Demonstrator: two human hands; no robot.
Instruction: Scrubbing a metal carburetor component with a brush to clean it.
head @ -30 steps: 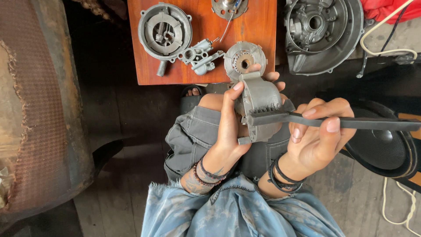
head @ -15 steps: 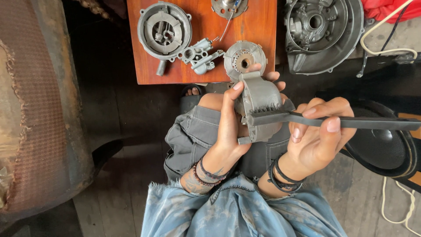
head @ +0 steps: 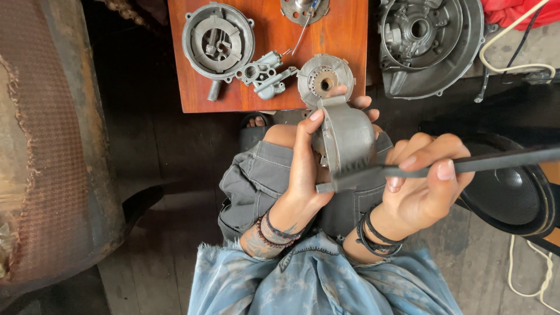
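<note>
My left hand (head: pixel 306 169) grips a grey metal housing part (head: pixel 345 137) upright over my lap, fingers wrapped around its far side. My right hand (head: pixel 423 184) holds a long dark brush (head: pixel 455 167) by its handle, the brush head lying against the lower edge of the housing. Both wrists wear dark bracelets.
A reddish wooden board (head: pixel 344 41) ahead carries a round metal cover (head: pixel 217 42), a small cast fitting (head: pixel 262 74), a disc with a hub (head: pixel 324 79) and another round part (head: pixel 303 9). A large engine casing (head: pixel 429 44) sits at right, a dark round pan (head: pixel 513 195) beside my right knee, a rusty drum (head: pixel 52 146) at left.
</note>
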